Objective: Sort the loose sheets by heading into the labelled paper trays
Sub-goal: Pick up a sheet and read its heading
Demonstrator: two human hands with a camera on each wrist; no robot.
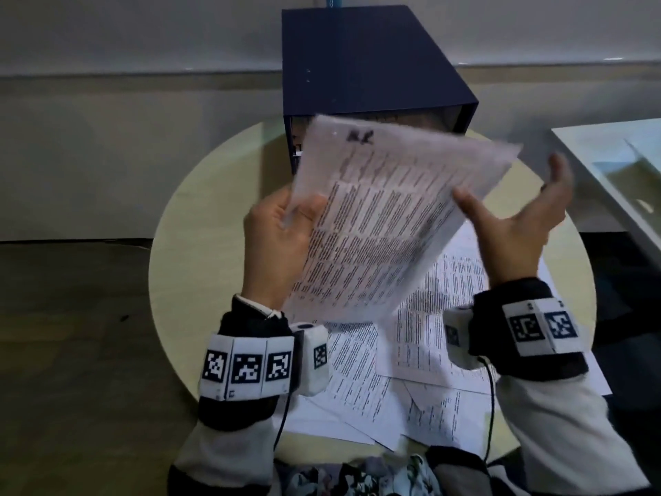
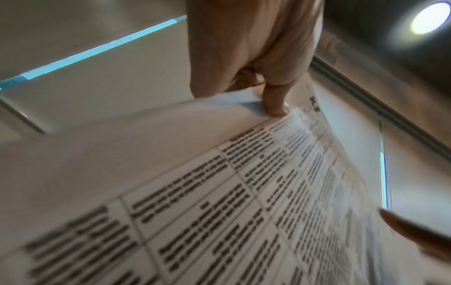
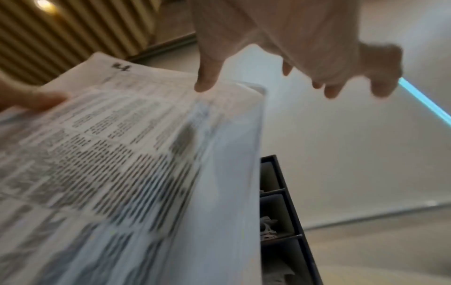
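The left hand (image 1: 277, 227) is pinching the left edge of a raised sheet (image 1: 386, 216), thumb (image 2: 274, 100) on its printed face, tilting it so that the handwritten heading (image 1: 361, 137) is facing the reader. The right hand (image 1: 515, 223) is hovering beside the sheet's right edge with fingers spread and relaxed, gripping nothing. Beyond, the dark tray cabinet (image 1: 372, 62) is standing at the round table's (image 1: 200, 216) far edge. Unsorted sheets (image 1: 429, 352) are lying overlapped toward its near edge, apparently awaiting sorting.
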